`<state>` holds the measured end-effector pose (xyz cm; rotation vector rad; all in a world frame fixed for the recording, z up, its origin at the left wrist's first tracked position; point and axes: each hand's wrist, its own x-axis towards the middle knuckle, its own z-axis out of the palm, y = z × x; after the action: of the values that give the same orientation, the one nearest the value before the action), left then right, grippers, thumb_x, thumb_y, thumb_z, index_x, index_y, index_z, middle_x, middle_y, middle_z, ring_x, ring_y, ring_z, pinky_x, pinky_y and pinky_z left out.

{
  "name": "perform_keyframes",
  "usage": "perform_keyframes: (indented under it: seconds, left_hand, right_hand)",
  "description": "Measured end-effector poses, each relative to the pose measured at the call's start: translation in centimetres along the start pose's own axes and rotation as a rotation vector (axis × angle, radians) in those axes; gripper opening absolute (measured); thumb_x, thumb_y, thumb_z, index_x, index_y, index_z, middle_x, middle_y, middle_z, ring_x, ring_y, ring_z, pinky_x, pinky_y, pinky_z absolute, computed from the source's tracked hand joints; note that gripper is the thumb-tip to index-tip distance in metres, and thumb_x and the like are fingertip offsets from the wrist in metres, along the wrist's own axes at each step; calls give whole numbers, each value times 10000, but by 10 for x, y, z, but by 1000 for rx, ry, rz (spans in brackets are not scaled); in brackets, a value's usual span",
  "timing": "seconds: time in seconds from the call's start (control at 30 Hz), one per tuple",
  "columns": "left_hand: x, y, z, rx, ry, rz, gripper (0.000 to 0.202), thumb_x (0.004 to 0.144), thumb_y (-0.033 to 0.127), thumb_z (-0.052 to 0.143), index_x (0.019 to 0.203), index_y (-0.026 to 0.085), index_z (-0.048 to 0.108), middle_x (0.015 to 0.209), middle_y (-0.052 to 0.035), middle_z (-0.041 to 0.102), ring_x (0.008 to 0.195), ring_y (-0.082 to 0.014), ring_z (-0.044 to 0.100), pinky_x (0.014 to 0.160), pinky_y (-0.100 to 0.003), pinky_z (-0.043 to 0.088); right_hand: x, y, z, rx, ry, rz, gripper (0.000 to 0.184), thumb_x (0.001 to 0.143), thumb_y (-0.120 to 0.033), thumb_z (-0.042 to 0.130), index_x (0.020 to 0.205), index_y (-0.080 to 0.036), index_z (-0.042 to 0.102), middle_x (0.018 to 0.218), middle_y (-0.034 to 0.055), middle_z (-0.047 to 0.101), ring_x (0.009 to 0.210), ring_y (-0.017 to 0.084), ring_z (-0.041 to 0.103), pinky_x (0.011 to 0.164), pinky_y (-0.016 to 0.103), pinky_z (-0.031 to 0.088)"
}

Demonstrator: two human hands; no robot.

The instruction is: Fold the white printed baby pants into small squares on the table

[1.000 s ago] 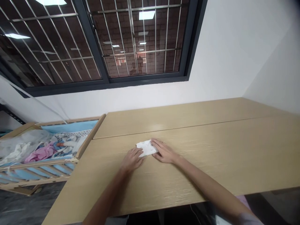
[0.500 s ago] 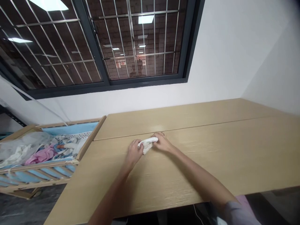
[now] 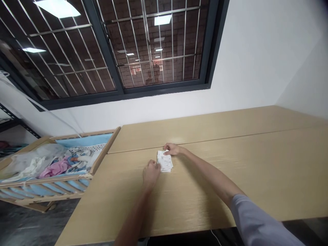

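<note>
Our left hand [image 3: 151,176] and right hand [image 3: 173,149] are apart, on either side of a folded white cloth [image 3: 164,161], their fingers touching its edges; we cannot tell if they grip it. The cloth lies flat on a pale wooden table [image 3: 256,164], just below a seam. Further left, a slatted wooden cot [image 3: 51,180] holds a heap of clothes [image 3: 57,167]
</note>
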<state>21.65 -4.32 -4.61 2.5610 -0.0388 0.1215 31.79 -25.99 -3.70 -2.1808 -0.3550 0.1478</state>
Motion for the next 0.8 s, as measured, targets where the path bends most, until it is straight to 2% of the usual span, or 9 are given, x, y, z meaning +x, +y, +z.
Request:
perform_keyframes:
  seconds: [0.07, 0.1, 0.17, 0.2, 0.27, 0.33, 0.47, 0.67, 0.8]
  left_hand:
    - [-14, 8, -1, 62, 33, 36, 330, 941, 357, 498, 1146, 127, 615, 1109, -200, 700, 1110, -350, 631, 959, -456, 459]
    - [-23, 11, 1, 93, 65, 87, 399, 950, 379, 480, 1214, 103, 595, 1228, -234, 650, 1209, -379, 573, 1021, -497, 425]
    - [-42, 14, 10, 158, 150, 234, 559, 958, 441, 462, 1370, 66, 504, 1427, -263, 510, 1357, -411, 442, 1108, -545, 367]
    - [-52, 14, 16, 192, 184, 311, 612, 956, 468, 463, 1419, 67, 467, 1474, -259, 467, 1390, -415, 404, 1126, -555, 360]
    - [-66, 11, 32, 255, 207, 420, 622, 954, 482, 469, 1441, 96, 473, 1480, -240, 470, 1408, -412, 390, 1125, -561, 384]
    - [-73, 7, 44, 290, 173, 447, 564, 957, 452, 476, 1425, 139, 519, 1455, -216, 505, 1403, -401, 406, 1113, -556, 410]
    - [-74, 4, 52, 326, 123, 420, 545, 957, 472, 487, 1392, 153, 568, 1461, -215, 503, 1374, -410, 441, 1087, -561, 432]
    - [-77, 12, 50, 334, 82, 324, 616, 967, 479, 472, 1457, 105, 493, 1518, -268, 419, 1353, -431, 455, 1060, -566, 431]
    - [-79, 16, 45, 330, 61, 319, 607, 972, 458, 474, 1459, 97, 485, 1523, -273, 406, 1358, -428, 446, 1065, -553, 417]
  right_hand:
    - [-11, -7, -1, -42, 23, -42, 499, 764, -325, 789, 1196, -126, 639, 1150, 138, 688, 1022, 253, 658, 894, 360, 518]
    - [-19, -13, -1, -84, 37, -99, 529, 816, -350, 748, 1285, -148, 611, 1291, 156, 639, 1169, 276, 609, 998, 393, 477]
    - [-40, -26, 3, -203, 39, -299, 561, 924, -401, 635, 1445, -232, 516, 1521, 120, 480, 1402, 280, 439, 1165, 434, 336]
    - [-51, -32, 7, -267, 11, -423, 556, 967, -414, 574, 1495, -279, 465, 1580, 81, 414, 1462, 264, 366, 1209, 440, 272]
    - [-72, -41, 19, -357, -93, -642, 543, 1021, -411, 483, 1548, -334, 382, 1616, 26, 359, 1499, 223, 314, 1242, 429, 221]
    - [-86, -42, 34, -361, -191, -727, 549, 1040, -382, 448, 1573, -340, 324, 1614, 9, 359, 1499, 186, 315, 1249, 399, 218]
    - [-82, -25, 44, -317, -294, -638, 510, 1041, -332, 436, 1548, -313, 388, 1579, 4, 412, 1488, 153, 332, 1258, 377, 211]
    - [-34, -1, 15, -333, -262, -458, 506, 1029, -331, 455, 1532, -301, 413, 1605, -14, 359, 1512, 146, 273, 1279, 394, 149]
    - [-14, 7, 10, -317, -225, -389, 500, 1017, -384, 487, 1508, -296, 455, 1613, -19, 343, 1519, 159, 260, 1281, 397, 139]
